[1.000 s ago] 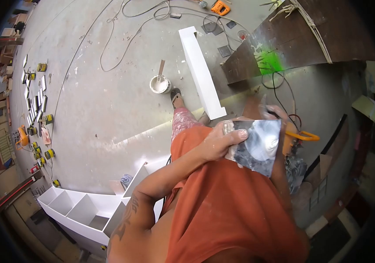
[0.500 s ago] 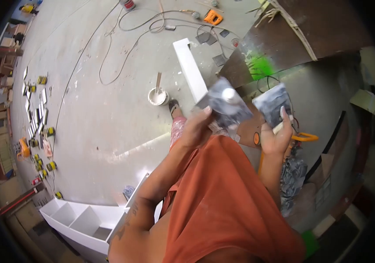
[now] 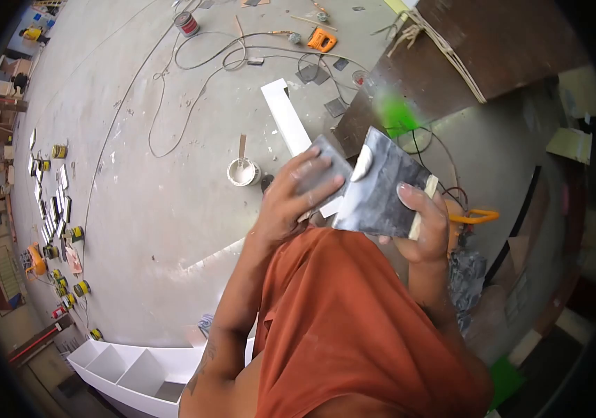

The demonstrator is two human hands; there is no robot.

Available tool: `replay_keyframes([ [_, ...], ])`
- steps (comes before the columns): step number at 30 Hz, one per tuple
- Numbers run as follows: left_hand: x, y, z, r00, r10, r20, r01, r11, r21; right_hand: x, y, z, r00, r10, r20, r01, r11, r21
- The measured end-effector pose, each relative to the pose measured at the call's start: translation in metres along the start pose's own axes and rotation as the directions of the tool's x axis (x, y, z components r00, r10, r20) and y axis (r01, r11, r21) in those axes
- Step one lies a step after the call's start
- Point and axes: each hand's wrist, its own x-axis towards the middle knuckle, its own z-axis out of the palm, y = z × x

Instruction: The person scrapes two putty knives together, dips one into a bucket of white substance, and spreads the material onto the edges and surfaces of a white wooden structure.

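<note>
My left hand [image 3: 287, 198] grips a thin grey metal putty scraper [image 3: 324, 166], its fingers spread across the face of the blade. Just right of it, a wider putty knife [image 3: 388, 195] is held in my right hand [image 3: 427, 223], the thumb pressed on the blade beside its cream edge strip. Grey-white smears cover this wider blade. A thick dab of white putty [image 3: 362, 164] clings to its left edge, close to the left scraper. Beyond my left hand stands a tub of white putty [image 3: 244, 172] with a stick [image 3: 242, 148] upright in it.
A long white board [image 3: 285, 115] lies on the floor ahead, partly behind the left scraper. Cables [image 3: 225, 59] and an orange tool [image 3: 322, 40] are farther off. A brown panel [image 3: 465, 63] is at upper right, a white compartmented cabinet [image 3: 138, 373] at lower left, several cans along the left.
My hands have come together and the two blades now nearly meet. The putty lump, before on the left scraper's face, now shows on the right blade's edge. The view has shifted slightly.
</note>
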Motion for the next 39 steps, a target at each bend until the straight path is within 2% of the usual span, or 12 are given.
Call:
replay_keyframes([
  [1, -0.014, -0.011, -0.002, 1.000, -0.008, -0.007, 0.008, 1.000, 0.000, 0.004, -0.001, 0.003, 1.000, -0.002, -0.017, 0.002, 1.000, -0.027],
  [2, -0.037, -0.021, 0.002, 0.975, -0.209, -0.074, 0.191, 0.960, -0.203, 0.012, 0.003, 0.004, 0.998, 0.012, -0.062, -0.013, 1.000, -0.020],
  [4, -0.059, -0.025, 0.007, 0.741, -0.650, -0.168, 0.366, 0.600, -0.711, 0.043, 0.021, -0.003, 1.000, 0.021, -0.016, -0.023, 0.992, -0.124],
  [5, -0.065, -0.022, 0.009, 0.519, -0.846, -0.121, 0.250, 0.286, -0.925, 0.065, 0.033, -0.010, 0.999, 0.028, 0.026, -0.021, 0.975, -0.220],
  [7, -0.128, -0.066, 0.026, 0.403, -0.913, -0.067, 0.163, 0.143, -0.976, 0.122, 0.058, -0.023, 0.990, 0.097, 0.101, -0.058, 0.942, -0.331],
  [9, -0.157, -0.087, 0.033, 0.282, -0.959, 0.034, 0.061, -0.017, -0.998, 0.190, 0.083, -0.029, 0.966, 0.087, 0.244, 0.148, 0.587, -0.796],
  [11, -0.163, -0.094, 0.035, 0.176, -0.980, 0.098, 0.073, -0.086, -0.994, 0.272, 0.126, -0.051, 0.809, -0.048, 0.586, 0.588, 0.065, -0.806],
  [14, -0.176, -0.108, 0.032, 0.051, -0.988, 0.143, 0.110, -0.137, -0.985, 0.360, 0.165, -0.047, 0.802, -0.007, 0.597, 0.590, -0.150, -0.794],
  [16, -0.180, -0.116, 0.027, 0.018, -0.987, 0.161, 0.109, -0.159, -0.981, 0.411, 0.191, -0.050, 0.824, 0.038, 0.566, 0.514, -0.470, -0.717],
  [22, -0.212, -0.139, 0.030, -0.073, -0.992, 0.105, -0.012, -0.104, -0.994, 0.486, 0.229, -0.043, 0.802, 0.045, 0.595, 0.473, -0.656, -0.588],
  [34, -0.207, -0.142, 0.047, -0.199, -0.959, 0.201, 0.017, -0.209, -0.978, 0.472, 0.231, -0.048, 0.828, 0.119, 0.547, 0.477, -0.662, -0.578],
  [39, -0.185, -0.142, 0.044, -0.249, -0.947, 0.202, 0.036, -0.218, -0.975, 0.502, 0.242, -0.043, 0.797, 0.012, 0.604, 0.448, -0.681, -0.579],
])
